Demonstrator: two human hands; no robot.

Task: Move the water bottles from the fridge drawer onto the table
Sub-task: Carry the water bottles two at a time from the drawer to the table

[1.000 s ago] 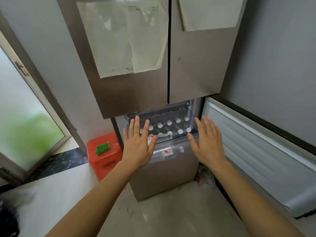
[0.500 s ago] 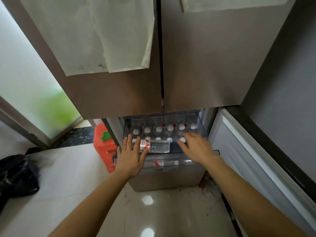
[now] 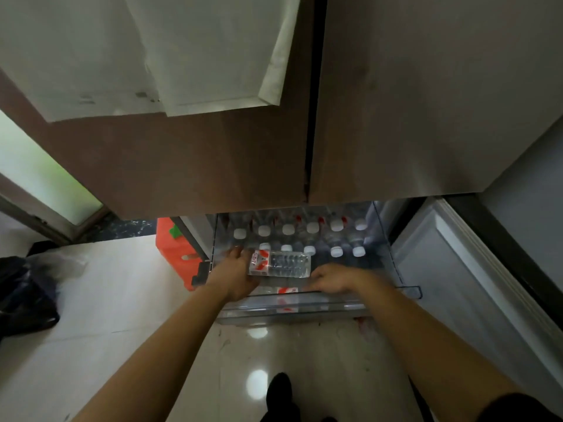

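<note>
The clear fridge drawer stands pulled out below the closed upper doors. Several upright water bottles with white caps fill its back. One water bottle with a red and white label lies on its side on top of them. My left hand wraps the label end of this lying bottle. Close to the bottle's base end, my right hand reaches into the front of the drawer with its fingers curled down and partly hidden. Another lying bottle shows just below. No table is in view.
The lower fridge door hangs open on the right. A red bin stands left of the drawer, and a black bag lies on the pale floor at far left. Papers hang on the upper door overhead.
I have come closer and the view tilted down. My left hand moved onto the lying bottle's label end. My right hand came off the caps and down beside the bottle's base.
</note>
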